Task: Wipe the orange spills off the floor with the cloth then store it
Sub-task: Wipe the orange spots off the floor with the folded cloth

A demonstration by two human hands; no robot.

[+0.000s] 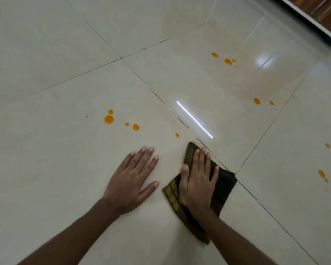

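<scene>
Cloth (224,186) under right hand (197,180), floor-flat

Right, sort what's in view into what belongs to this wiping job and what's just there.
Job:
- cloth
- right hand, pressing flat on it
- left hand, flat on the floor
- orange spills, scattered ahead and to the right

Just there:
- white-edged wooden fitting, top right
- light reflection on the tiles

glossy cream tiled floor (55,54), dark grout lines, white baseboard (311,22) top right.
</scene>
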